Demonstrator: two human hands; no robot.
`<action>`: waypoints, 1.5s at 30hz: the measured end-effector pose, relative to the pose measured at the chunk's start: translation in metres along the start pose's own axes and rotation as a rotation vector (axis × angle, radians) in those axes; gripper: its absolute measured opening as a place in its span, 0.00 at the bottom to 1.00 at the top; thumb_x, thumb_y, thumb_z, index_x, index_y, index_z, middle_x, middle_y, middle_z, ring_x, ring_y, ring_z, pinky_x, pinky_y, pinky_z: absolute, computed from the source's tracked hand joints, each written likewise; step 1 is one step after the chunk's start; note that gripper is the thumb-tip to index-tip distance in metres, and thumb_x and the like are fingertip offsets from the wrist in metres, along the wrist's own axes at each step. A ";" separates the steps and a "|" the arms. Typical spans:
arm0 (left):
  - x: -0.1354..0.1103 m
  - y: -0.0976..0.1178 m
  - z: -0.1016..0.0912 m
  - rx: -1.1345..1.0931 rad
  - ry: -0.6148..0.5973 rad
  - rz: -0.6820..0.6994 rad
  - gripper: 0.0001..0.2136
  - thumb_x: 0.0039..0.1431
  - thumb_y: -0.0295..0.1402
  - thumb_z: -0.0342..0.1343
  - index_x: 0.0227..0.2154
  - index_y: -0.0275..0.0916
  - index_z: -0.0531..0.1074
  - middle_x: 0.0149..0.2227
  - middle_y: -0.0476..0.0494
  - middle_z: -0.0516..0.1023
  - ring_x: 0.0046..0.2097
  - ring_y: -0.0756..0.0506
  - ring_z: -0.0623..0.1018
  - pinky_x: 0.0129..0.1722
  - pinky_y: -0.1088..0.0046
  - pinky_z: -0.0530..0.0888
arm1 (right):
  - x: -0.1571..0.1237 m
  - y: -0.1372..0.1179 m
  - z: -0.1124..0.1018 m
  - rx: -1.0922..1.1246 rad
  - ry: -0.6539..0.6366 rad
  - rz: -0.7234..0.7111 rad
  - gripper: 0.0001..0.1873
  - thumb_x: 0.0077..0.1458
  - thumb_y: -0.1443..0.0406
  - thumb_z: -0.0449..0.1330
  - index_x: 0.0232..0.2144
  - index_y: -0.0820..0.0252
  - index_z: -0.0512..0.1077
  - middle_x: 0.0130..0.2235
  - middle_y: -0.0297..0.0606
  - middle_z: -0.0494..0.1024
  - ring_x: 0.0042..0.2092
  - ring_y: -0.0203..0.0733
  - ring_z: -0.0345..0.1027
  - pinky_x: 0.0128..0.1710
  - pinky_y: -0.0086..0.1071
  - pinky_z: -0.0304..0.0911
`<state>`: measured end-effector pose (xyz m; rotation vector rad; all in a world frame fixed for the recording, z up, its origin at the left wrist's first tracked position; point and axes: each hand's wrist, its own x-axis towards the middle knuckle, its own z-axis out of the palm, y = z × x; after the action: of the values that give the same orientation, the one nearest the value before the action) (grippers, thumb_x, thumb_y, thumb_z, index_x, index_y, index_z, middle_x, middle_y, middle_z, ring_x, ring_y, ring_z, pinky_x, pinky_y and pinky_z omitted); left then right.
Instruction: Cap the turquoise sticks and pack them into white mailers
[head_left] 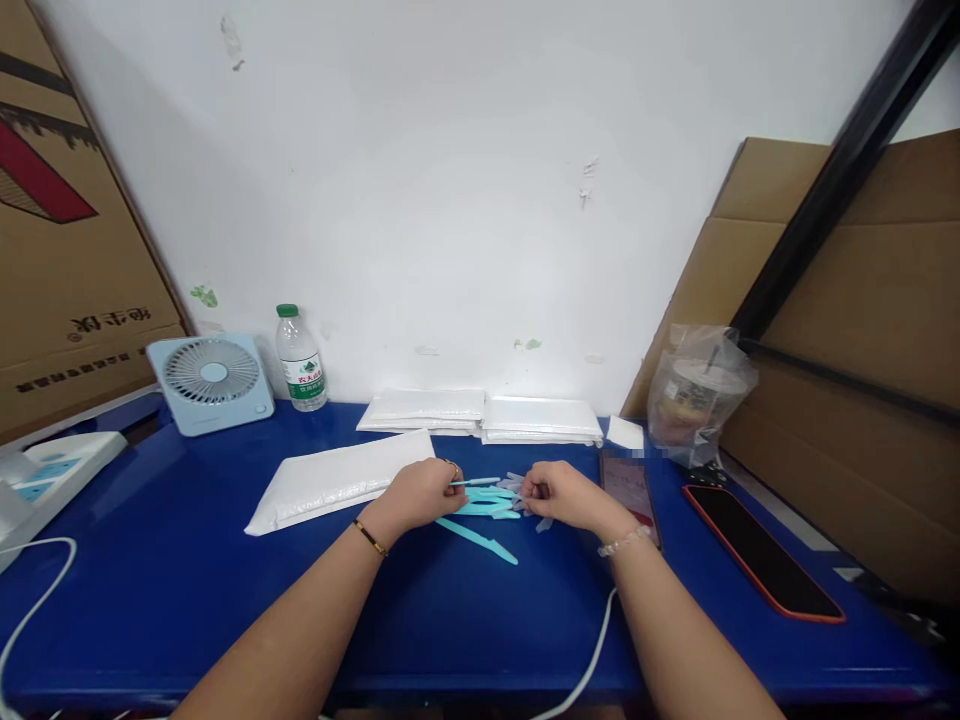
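Between my hands lies a small pile of turquoise eyebrow razors (487, 503) on the blue table. My left hand (426, 492) is closed in a pinch on one eyebrow razor (476, 482), which points right above the pile. Just below, a single turquoise razor (487, 545) lies apart, slanting down to the right. My right hand (559, 493) has its fingertips pinched together at the pile's right end, among small clear plastic caps (544, 524). What those fingertips hold is too small to make out.
White padded mailers (341, 478) lie left and along the wall. A fan (214, 383) and a water bottle (301, 365) stand back left. To the right are a phone (761, 550), another phone (626, 490) and a bagged drink cup (697, 395). A white cable (596, 650) runs near the front.
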<state>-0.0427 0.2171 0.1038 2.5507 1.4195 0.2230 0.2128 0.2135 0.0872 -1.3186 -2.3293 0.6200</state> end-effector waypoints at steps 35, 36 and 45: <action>0.003 0.004 -0.005 -0.900 -0.072 -0.022 0.19 0.54 0.52 0.48 0.27 0.39 0.57 0.23 0.55 0.60 0.21 0.55 0.59 0.19 0.79 0.58 | 0.004 -0.019 -0.002 0.749 0.367 -0.006 0.08 0.48 0.62 0.62 0.32 0.60 0.72 0.26 0.35 0.75 0.32 0.38 0.70 0.34 0.31 0.65; 0.003 0.003 -0.004 -0.898 -0.073 -0.025 0.19 0.54 0.52 0.48 0.27 0.39 0.57 0.23 0.55 0.60 0.21 0.55 0.59 0.19 0.79 0.58 | 0.004 -0.019 -0.002 0.748 0.362 -0.009 0.09 0.48 0.62 0.62 0.33 0.60 0.72 0.26 0.35 0.75 0.32 0.38 0.70 0.34 0.31 0.65; 0.004 0.004 -0.004 -0.813 -0.028 -0.021 0.19 0.55 0.52 0.46 0.27 0.39 0.58 0.24 0.54 0.59 0.22 0.54 0.58 0.21 0.78 0.59 | 0.004 -0.019 0.001 0.772 0.310 -0.011 0.11 0.48 0.60 0.63 0.34 0.61 0.73 0.28 0.38 0.77 0.32 0.40 0.72 0.34 0.32 0.66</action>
<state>-0.0387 0.2187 0.1088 1.8552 1.0396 0.6117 0.1965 0.2078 0.0971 -0.9411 -1.5857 1.0787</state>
